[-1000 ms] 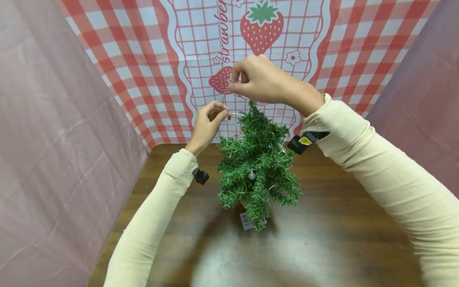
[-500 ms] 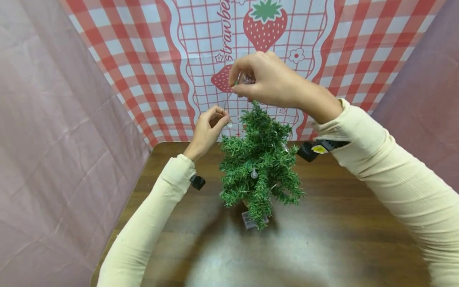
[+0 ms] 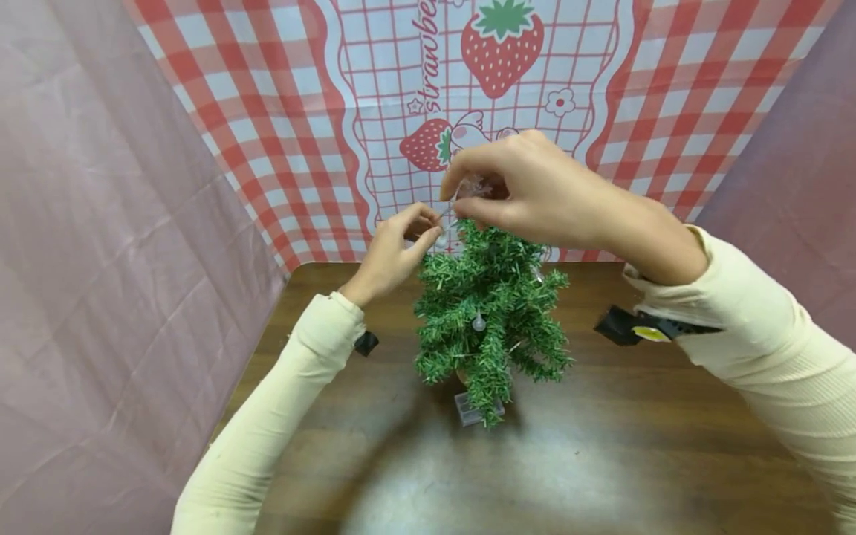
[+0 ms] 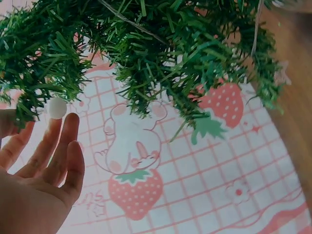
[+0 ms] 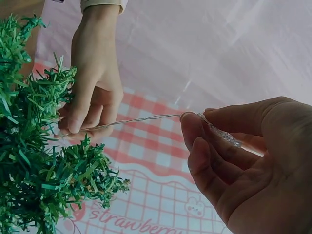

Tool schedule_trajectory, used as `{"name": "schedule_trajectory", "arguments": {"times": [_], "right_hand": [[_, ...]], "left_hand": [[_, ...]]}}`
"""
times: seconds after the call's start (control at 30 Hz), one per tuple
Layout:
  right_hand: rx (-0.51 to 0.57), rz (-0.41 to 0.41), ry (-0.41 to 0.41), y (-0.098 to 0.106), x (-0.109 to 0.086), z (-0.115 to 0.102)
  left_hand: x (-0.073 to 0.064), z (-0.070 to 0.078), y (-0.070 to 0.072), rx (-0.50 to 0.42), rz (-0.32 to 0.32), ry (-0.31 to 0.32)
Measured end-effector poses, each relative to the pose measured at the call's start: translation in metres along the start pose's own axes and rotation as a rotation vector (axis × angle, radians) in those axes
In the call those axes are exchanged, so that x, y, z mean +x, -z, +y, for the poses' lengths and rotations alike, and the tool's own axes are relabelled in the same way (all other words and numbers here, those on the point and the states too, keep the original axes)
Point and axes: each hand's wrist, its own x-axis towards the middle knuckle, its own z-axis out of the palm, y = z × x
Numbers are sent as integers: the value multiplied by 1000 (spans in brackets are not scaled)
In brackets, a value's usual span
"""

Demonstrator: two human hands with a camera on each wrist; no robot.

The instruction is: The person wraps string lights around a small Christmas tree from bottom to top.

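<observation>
A small green artificial Christmas tree [image 3: 491, 319] stands on the table, one small clear bulb [image 3: 478, 322] showing among its front branches. At its upper left, my left hand [image 3: 391, 256] pinches a thin twisted wire [image 5: 141, 120] of a light string, fingertips right at the branches. A round white bulb [image 4: 57, 108] sits by those fingertips in the left wrist view. My right hand [image 3: 545, 189], over the treetop, pinches the wire's other end between thumb and index finger. Sparkly clear pieces [image 5: 225, 136] lie inside its curled fingers. Between the hands the wire runs nearly straight.
The tree's pale square base [image 3: 468, 410] rests on a brown wooden table [image 3: 575, 461]. Behind hangs a red-and-white strawberry cloth [image 3: 267, 96], with pink cloth [image 3: 80, 260] at the left side. More wire [image 4: 131, 22] crosses the branches.
My right hand has come down and to the right, now overlapping the treetop. My left hand has shifted slightly right and down, still pinching the wire. The head view has shifted a little.
</observation>
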Motion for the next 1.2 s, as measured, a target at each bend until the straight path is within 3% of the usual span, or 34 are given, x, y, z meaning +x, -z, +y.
{"name": "schedule_trajectory", "arguments": {"times": [0.27, 0.43, 0.67, 0.93, 1.2], "right_hand": [[89, 8, 10, 4, -22, -6], [178, 28, -14, 6, -30, -6], [220, 82, -92, 16, -45, 4], [319, 119, -279, 21, -69, 28], [289, 127, -357, 20, -89, 56]], "left_hand": [[4, 12, -7, 116, 8, -138], [4, 17, -10, 144, -9, -185], [3, 24, -11, 166, -52, -197], [0, 26, -10, 192, -92, -175], [-3, 24, -8, 197, -91, -173]]}}
